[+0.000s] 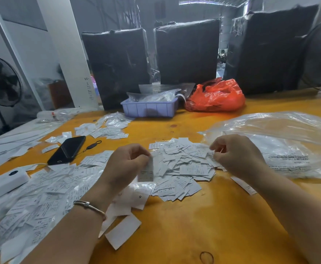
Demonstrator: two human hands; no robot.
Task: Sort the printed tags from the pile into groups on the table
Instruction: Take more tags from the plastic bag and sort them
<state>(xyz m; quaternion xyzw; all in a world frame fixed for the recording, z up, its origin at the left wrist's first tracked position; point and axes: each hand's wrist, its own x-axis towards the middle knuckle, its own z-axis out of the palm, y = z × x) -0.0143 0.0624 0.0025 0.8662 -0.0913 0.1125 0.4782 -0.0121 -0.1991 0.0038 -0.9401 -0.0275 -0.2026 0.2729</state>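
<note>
A heap of small white printed tags lies in the middle of the orange table. My left hand hovers at the heap's left edge and pinches one printed tag that hangs down from its fingers. My right hand is at the heap's right edge, fingers curled, its fingertips down among the tags there. A wider spread of tags covers the table at the left. A smaller group of tags lies further back. A few blank white tags lie near my left forearm.
A black phone and a white box lie at the left. A large clear plastic bag lies at the right. Behind stand a blue tray, a red bag and black-wrapped bundles. Fans stand at both sides.
</note>
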